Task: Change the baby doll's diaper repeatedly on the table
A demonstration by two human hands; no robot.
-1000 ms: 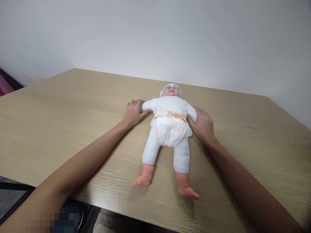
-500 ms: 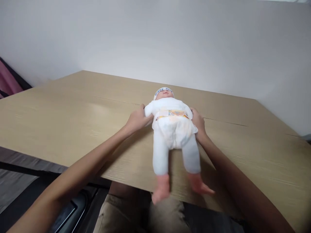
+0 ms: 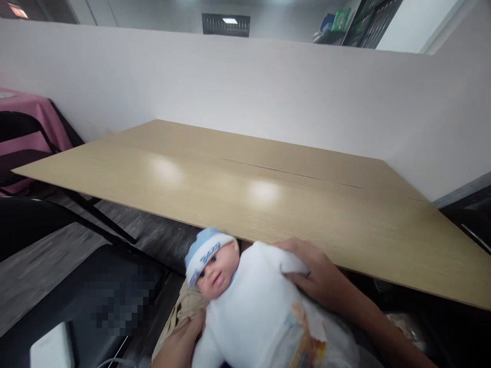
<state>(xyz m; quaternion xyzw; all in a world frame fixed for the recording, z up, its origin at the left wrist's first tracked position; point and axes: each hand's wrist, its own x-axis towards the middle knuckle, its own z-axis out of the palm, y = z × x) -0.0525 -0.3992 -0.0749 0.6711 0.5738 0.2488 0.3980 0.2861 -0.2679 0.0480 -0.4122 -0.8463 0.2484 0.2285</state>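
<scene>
A baby doll (image 3: 253,306) in a white outfit lies tilted over my lap, close to the table's front edge. Its blue and white knit cap (image 3: 209,250) points to the left, and a diaper with an orange printed band (image 3: 307,337) shows around its waist, cut off by the lower frame edge. My right hand (image 3: 312,268) is closed around the doll's upper arm, thumb in front. My left hand (image 3: 184,335) is at the doll's other side below the head; its fingers are largely hidden behind the doll's body. The doll's legs are out of view.
A light wood table (image 3: 215,189) stretches ahead, up to a white partition (image 3: 230,82). At left are a black chair seat (image 3: 88,291) bearing a white device (image 3: 51,347), another black chair (image 3: 23,138) and a pink-covered table (image 3: 34,110). A clear plastic item (image 3: 406,327) lies low at right.
The doll has come off the tabletop toward me, onto my lap, and turned so its head points left. Both hands moved back with it. My view has tilted up.
</scene>
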